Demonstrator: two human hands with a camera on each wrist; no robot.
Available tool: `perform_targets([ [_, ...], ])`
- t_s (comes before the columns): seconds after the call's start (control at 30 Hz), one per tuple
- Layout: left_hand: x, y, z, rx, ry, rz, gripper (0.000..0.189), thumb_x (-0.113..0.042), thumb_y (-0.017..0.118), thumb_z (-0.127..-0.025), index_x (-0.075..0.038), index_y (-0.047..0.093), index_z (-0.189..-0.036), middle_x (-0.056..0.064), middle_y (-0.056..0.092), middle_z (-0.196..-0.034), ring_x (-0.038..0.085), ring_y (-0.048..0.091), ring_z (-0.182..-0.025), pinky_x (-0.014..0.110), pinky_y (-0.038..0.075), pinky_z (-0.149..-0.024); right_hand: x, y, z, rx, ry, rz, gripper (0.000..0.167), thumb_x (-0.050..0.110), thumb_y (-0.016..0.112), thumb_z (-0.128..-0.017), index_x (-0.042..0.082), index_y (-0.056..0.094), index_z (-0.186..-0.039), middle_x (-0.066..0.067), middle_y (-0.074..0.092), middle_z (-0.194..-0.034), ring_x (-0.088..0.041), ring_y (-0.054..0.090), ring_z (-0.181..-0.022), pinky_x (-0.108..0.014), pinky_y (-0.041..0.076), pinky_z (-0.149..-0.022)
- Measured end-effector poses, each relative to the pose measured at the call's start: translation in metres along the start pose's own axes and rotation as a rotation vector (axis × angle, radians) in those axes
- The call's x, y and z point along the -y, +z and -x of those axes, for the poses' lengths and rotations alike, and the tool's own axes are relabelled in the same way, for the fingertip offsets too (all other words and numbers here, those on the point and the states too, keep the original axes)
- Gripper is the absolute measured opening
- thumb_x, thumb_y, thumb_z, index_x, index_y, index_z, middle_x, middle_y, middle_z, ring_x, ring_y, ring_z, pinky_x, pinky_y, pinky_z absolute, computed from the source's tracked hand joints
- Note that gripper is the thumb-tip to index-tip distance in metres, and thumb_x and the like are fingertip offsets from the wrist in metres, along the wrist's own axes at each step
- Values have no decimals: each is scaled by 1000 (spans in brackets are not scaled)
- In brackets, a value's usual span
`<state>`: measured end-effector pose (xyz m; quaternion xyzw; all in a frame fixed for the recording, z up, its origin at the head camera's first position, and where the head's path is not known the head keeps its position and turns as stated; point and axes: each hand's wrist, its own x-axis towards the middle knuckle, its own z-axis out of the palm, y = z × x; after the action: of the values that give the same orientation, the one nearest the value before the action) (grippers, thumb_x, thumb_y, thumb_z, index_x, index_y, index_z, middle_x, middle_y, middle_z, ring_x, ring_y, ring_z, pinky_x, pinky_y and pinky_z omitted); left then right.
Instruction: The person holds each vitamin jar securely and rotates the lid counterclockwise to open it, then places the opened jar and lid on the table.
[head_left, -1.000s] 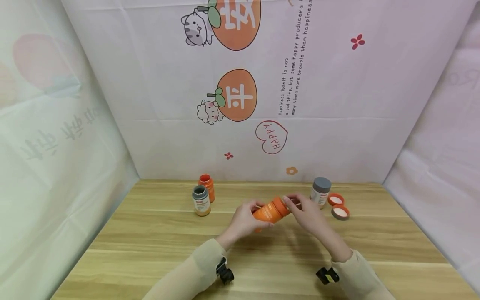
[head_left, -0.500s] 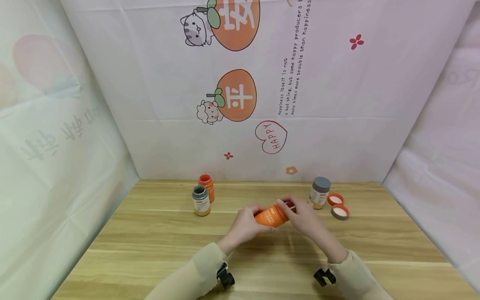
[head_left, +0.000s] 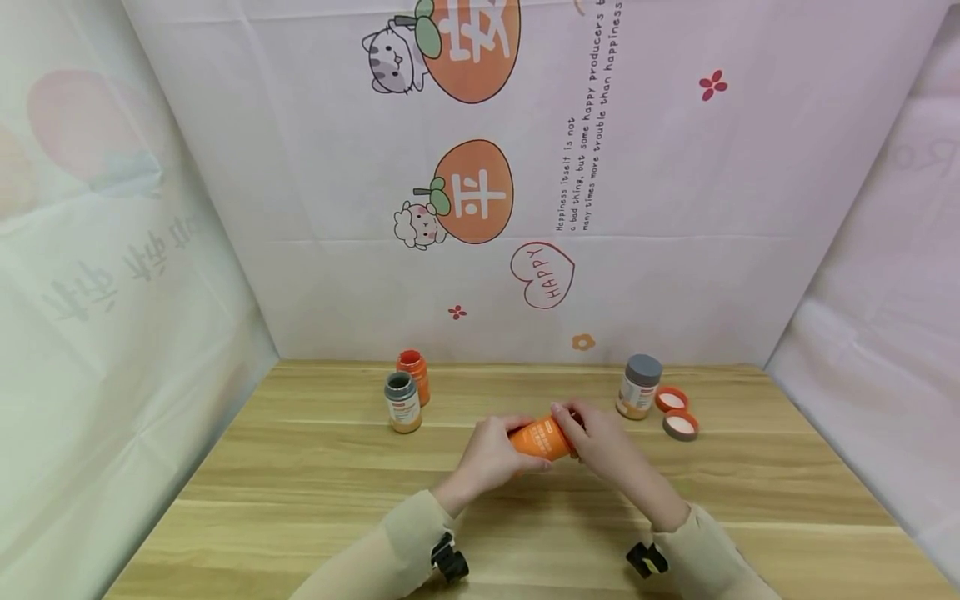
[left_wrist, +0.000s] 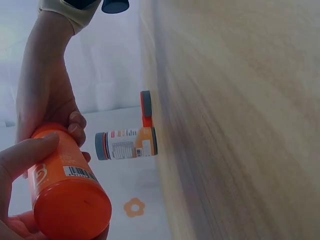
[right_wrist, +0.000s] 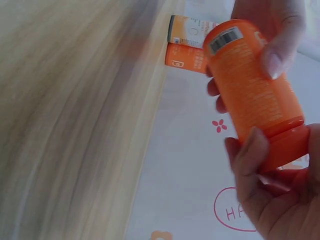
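Observation:
Held off the table, an orange bottle [head_left: 542,439] with white lettering lies tilted between both hands. My left hand [head_left: 489,457] grips its body, thumb along one side and fingers round the other. The fingers and thumb of my right hand [head_left: 602,442] curl round the red-orange lid [right_wrist: 285,147] at the bottle's other end. In the left wrist view the flat base of the bottle faces the camera, and the right hand covers the lid there.
Back left stand an open grey-necked jar [head_left: 404,408] and an open orange bottle [head_left: 417,385]. At the right are a jar with a grey lid [head_left: 640,387] and two loose lids, one orange [head_left: 671,399] and one grey-orange [head_left: 681,426]. A printed cloth [head_left: 645,275] hangs behind.
The bottle has moved slightly down and tipped further over. My right hand has shifted left and down, its fingers now wrapping more of the lid. The other jars and lids have stayed put.

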<state>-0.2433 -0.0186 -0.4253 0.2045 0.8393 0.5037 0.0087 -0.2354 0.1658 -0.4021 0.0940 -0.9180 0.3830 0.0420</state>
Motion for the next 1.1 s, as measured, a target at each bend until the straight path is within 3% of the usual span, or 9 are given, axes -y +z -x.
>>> perform_targets([
  [0.23, -7, 0, 6, -36, 39, -70, 51, -35, 87, -63, -17, 70, -107, -7, 69, -96, 7, 57, -79, 24, 48, -69, -6, 0, -1, -69, -169, 117, 26, 33, 48, -99, 11, 63, -98, -1, 59, -72, -6, 50, -55, -20, 45, -50],
  [0.4, -9, 0, 8, -50, 47, -78, 53, -36, 88, -62, -15, 70, -107, -6, 70, -97, 7, 57, -79, 24, 47, -69, -8, 0, 0, -81, -242, 142, 22, 29, 49, -99, 12, 61, -95, 4, 54, -66, -3, 47, -52, -19, 43, -48],
  [0.7, -9, 0, 9, -36, 30, -64, 56, -37, 88, -61, -16, 71, -109, -6, 71, -99, 6, 57, -79, 23, 47, -69, -9, -1, 4, -99, -308, 178, 20, 30, 49, -99, 13, 59, -92, 9, 49, -63, 0, 44, -49, -18, 42, -46],
  [1.1, -7, 0, 6, -7, 26, -29, 56, -37, 88, -60, -14, 72, -108, -5, 72, -96, 5, 58, -77, 22, 49, -67, -11, -2, 5, -87, -335, 172, 21, 26, 48, -99, 10, 59, -91, 8, 48, -61, 2, 42, -49, -18, 41, -46],
])
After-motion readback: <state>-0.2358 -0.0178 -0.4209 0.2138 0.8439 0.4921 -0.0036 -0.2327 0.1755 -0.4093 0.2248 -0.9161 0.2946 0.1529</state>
